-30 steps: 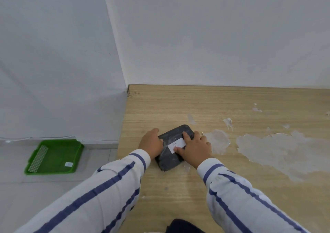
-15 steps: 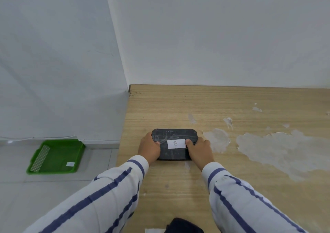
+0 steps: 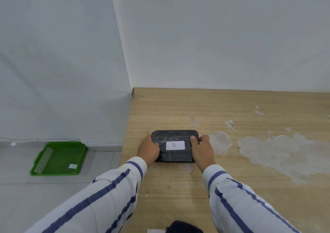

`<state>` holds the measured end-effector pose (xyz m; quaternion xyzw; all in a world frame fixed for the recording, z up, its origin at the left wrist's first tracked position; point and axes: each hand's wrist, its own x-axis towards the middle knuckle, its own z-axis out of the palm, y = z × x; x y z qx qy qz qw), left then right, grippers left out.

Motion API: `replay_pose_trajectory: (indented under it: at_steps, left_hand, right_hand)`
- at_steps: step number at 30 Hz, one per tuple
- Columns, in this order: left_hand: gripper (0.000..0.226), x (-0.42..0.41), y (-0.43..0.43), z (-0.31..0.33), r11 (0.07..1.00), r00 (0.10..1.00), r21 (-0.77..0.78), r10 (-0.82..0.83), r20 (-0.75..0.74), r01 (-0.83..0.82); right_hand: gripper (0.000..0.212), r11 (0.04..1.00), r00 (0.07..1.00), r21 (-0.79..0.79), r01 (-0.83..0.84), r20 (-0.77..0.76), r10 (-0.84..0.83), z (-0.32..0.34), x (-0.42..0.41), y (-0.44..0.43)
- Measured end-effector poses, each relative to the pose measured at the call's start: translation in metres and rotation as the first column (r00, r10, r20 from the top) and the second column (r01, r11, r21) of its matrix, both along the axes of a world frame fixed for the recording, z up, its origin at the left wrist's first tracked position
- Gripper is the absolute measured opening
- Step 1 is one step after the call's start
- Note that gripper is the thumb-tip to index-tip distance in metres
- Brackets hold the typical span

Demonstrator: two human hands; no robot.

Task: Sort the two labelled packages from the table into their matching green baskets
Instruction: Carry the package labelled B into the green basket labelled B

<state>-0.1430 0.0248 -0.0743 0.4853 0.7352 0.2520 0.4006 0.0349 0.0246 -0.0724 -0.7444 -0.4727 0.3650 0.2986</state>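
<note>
gripping the black package (image 3: 175, 146) labelled b by its short ends, left hand (image 3: 148, 149) and right hand (image 3: 202, 149) hold it on the wooden table (image 3: 178, 188); the green basket (image 3: 59, 159) sits on the floor, its label unreadable, so a mismatch seems possible, or a slip from the glossy wrap

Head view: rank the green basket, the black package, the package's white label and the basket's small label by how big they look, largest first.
1. green basket, though it sits farther away on the floor, so its true size is unsure
2. black package, held by left hand and right hand
3. package's white label, marked B
4. basket's small label
</note>
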Motion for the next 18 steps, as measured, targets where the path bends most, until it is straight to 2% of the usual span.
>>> replay_pose_trajectory:
  at_steps: [6,11,18]
  left_hand:
    - [0.026,-0.004,0.008,0.021,0.994,0.999,0.093,0.049,-0.001,-0.049]
    - [0.044,-0.009,0.005,0.029,0.992,0.995,0.09,0.089,-0.034,-0.085]
    - [0.035,-0.025,-0.019,0.022,0.989,0.991,0.095,0.121,-0.051,-0.116]
  right_hand:
    - [0.027,0.997,0.999,0.074,0.023,-0.048,-0.02,0.017,0.002,0.006]
    - [0.026,0.996,0.996,0.082,0.037,-0.085,-0.03,0.022,0.005,0.004]
    - [0.026,0.997,0.997,0.077,0.003,-0.072,0.002,0.02,-0.007,-0.009]
